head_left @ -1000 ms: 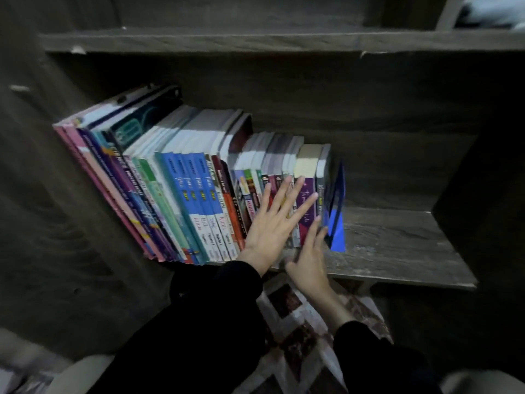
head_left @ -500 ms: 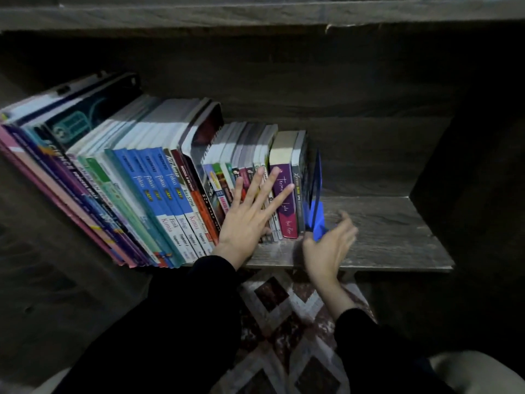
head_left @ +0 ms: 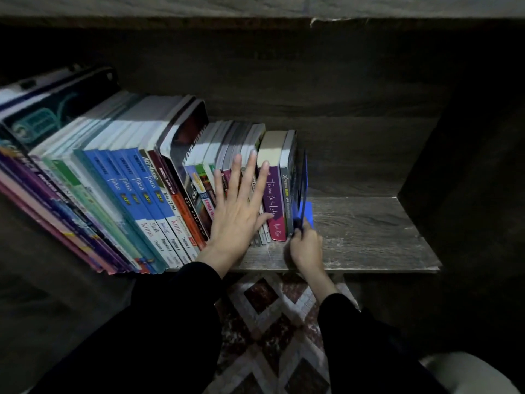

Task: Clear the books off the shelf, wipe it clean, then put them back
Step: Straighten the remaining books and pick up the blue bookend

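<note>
A row of books (head_left: 119, 183) stands on the grey wooden shelf (head_left: 366, 231), leaning left and filling its left half. My left hand (head_left: 238, 211) lies flat with fingers spread against the spines of the small books near the row's right end, next to a purple book (head_left: 274, 200). A blue bookend (head_left: 304, 206) stands against the last book. My right hand (head_left: 305, 247) grips the bookend's lower front edge at the shelf's front.
The shelf's right half is bare wood up to the dark side panel (head_left: 460, 177). Another shelf board (head_left: 255, 7) runs overhead. A patterned rug (head_left: 272, 331) lies on the floor below. Black sleeves cover both arms.
My right hand went from open beside the bookend to closing on its lower edge. The left hand stays pressed on the spines. The view has moved closer.
</note>
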`<state>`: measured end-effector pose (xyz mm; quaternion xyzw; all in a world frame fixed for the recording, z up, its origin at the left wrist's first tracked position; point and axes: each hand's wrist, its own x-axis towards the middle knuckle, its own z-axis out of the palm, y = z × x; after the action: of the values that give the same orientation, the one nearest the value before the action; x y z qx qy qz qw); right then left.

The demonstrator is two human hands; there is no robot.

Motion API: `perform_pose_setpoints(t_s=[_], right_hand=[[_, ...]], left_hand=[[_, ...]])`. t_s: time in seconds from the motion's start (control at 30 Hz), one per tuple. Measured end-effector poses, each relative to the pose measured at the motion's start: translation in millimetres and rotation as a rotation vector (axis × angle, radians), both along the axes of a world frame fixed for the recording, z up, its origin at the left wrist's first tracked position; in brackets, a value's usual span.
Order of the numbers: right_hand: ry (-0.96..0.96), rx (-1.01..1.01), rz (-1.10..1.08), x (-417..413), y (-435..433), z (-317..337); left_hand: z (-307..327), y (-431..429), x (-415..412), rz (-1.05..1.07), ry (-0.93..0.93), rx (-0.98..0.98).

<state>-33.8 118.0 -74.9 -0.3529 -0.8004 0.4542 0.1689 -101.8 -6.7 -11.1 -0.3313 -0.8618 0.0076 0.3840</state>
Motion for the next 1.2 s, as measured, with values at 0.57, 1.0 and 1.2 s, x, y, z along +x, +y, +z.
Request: perform_pose_setpoints(t_s=[0.57,1.0,1.2], right_hand=[[-0.18,-0.096,0.286,14.9,5.5,25.8],[0.238,-0.552,0.234,17.1,-81.8,31.8],[0.234,-1.063,0.16,10.4,-94.1,49.2]], left_hand=[[15.9,22.8,16.0,0.244,-0.073,0.016],[-17.0,-50.6,43.4,-0.084,-0.422,0.138],[-26.2,-33.5,62.9,-0.068,-1.169,0.783]])
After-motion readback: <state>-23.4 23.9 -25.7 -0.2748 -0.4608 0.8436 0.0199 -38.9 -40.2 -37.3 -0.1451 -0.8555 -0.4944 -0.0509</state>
